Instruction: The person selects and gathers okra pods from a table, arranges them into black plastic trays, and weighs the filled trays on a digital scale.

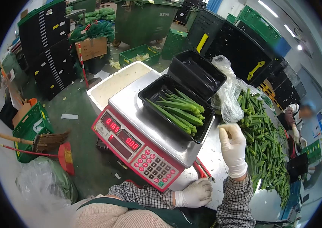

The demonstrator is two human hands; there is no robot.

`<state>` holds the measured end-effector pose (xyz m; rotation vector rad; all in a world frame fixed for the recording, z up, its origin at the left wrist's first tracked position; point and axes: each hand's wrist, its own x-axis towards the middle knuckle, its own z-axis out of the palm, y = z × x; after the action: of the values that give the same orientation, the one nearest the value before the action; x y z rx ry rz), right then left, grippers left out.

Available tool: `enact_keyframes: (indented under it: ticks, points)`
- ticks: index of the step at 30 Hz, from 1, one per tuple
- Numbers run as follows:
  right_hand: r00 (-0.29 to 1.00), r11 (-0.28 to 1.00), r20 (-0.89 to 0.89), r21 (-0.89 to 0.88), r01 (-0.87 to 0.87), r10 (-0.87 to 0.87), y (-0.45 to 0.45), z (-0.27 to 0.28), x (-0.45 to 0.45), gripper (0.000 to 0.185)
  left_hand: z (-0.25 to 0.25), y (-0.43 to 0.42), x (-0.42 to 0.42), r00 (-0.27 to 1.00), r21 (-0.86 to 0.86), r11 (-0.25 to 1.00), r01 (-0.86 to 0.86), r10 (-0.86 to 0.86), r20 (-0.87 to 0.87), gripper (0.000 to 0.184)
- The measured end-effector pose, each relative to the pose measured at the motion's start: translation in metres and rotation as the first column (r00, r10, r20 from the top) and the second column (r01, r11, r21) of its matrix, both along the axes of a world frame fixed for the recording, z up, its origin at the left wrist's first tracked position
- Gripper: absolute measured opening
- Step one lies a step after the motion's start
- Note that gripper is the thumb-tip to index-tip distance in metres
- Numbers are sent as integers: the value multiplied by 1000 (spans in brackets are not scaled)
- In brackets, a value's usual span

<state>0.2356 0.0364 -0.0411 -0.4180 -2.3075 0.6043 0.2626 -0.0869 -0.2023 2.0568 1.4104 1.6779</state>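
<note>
A black plastic tray point(157, 91) of okra point(180, 110) sits on the steel pan of a red scale point(142, 146), whose display reads 0.165. My right hand point(232, 146), in a white glove, is raised just right of the tray. Its fingers are pinched together, and whatever lies between the tips is too small to name. In a white glove too, my left hand point(194, 193) rests on the table by the scale's front corner. Its fingers are curled and their inside is hidden. A red-handled tool point(201, 169) lies just beyond it, partly covered.
A large okra pile point(263, 148) covers the table's right side, beside a clear plastic bag point(229, 102). Empty black trays point(199, 72) stand behind the filled one. A white foam box point(119, 79) adjoins the scale. A co-worker point(296, 121) stands at the far right.
</note>
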Motion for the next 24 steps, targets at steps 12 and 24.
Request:
enact_keyframes:
  ticks: [12, 24]
  points:
    - [968, 612, 133, -790, -26, 213, -3, -22, -18, 24, -5, 4, 4, 994, -67, 996, -57, 50, -95, 18]
    - [771, 503, -142, -827, 252, -620, 23, -61, 332, 23, 124, -68, -63, 927, -180, 933, 313, -341, -156, 26]
